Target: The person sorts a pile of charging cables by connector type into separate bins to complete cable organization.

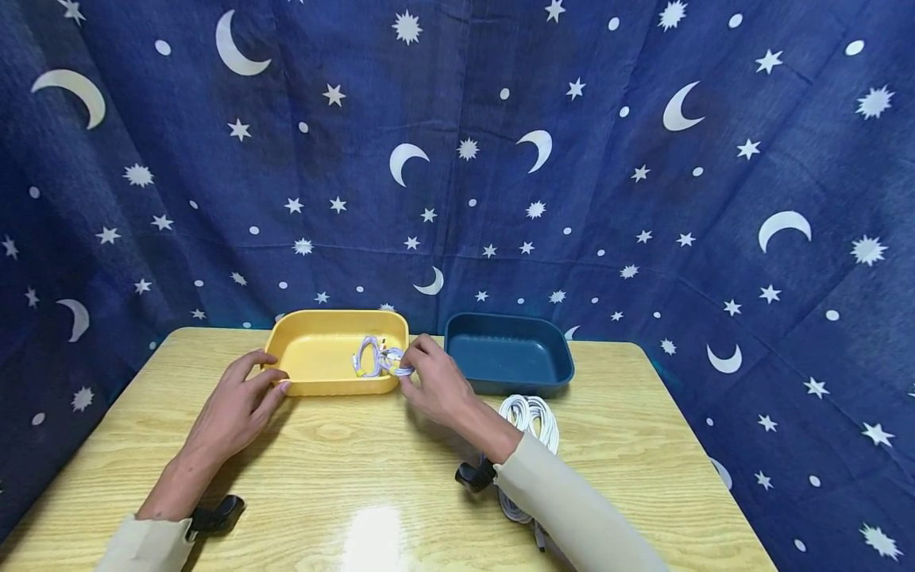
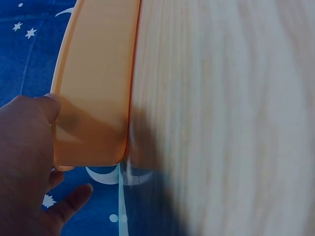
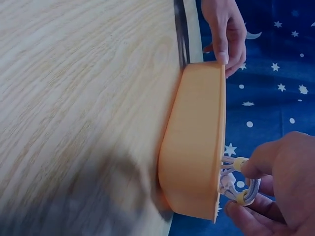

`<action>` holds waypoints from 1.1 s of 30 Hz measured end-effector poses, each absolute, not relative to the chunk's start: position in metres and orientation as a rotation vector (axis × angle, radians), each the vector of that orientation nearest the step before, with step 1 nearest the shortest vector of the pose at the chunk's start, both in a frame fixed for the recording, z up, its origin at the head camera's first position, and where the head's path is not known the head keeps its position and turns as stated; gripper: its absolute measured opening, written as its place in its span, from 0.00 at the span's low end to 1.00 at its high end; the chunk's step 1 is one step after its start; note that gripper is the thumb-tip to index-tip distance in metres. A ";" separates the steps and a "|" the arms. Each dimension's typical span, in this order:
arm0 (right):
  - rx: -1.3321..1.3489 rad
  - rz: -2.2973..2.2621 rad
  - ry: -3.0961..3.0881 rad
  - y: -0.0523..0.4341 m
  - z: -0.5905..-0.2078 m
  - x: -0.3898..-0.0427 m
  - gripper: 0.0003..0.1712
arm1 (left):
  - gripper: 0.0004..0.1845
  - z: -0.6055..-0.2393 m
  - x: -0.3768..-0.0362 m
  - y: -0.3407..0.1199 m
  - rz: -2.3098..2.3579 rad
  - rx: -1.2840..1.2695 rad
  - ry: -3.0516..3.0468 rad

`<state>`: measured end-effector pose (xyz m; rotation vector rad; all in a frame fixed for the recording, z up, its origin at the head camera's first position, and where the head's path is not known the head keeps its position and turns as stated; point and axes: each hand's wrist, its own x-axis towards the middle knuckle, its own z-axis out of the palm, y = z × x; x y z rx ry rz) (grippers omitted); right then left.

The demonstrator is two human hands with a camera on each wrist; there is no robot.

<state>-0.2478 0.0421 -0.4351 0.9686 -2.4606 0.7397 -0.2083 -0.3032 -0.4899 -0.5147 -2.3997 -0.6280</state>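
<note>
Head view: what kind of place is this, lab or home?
Probably a staged recording setup, not a lived-in room. A star-and-moon blue cloth backdrop walls off a wooden table that holds only a yellow tray, a dark blue tray and a coiled white cable.

A dark blue tray [image 1: 509, 361] sits near a white cable coil [image 1: 530, 417], perhaps touching.

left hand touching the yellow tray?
Touching. In the right wrist view the left hand has fingertips on the yellow tray rim; the left wrist view shows its thumb against the wall.
</note>
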 end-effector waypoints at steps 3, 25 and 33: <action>0.955 0.736 -2.489 0.036 -0.436 -0.251 0.06 | 0.03 -0.489 -0.208 -0.304 -0.631 -0.514 -2.401; 0.845 0.686 -2.629 0.003 -0.446 -0.274 0.05 | 0.02 -0.488 -0.207 -0.301 -0.628 -0.486 -2.425; 0.814 0.652 -2.659 -0.005 -0.444 -0.278 0.05 | 0.02 -0.488 -0.208 -0.301 -0.629 -0.484 -2.433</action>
